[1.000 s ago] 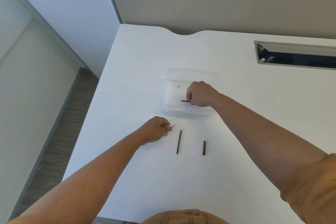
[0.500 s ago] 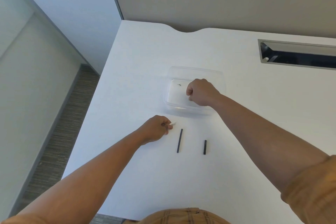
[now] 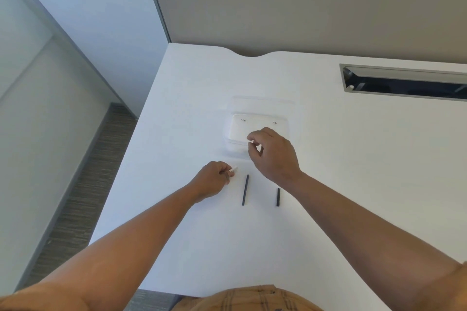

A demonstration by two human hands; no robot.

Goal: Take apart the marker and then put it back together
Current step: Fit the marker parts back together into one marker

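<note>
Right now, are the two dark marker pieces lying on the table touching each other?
Apart. The head view shows the longer dark piece and the shorter dark piece lying side by side with bare white table between them.

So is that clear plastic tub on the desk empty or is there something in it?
Nearly empty: through the clear tub only two tiny specks show near its far wall. The right hand hides its near edge.

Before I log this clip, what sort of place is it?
Most likely an office workstation: a white laminate desk with a curved cable notch, a metal-framed cable tray slot set into it, and a beige fabric partition panel behind. Grey striped carpet lies beside the desk.
</note>
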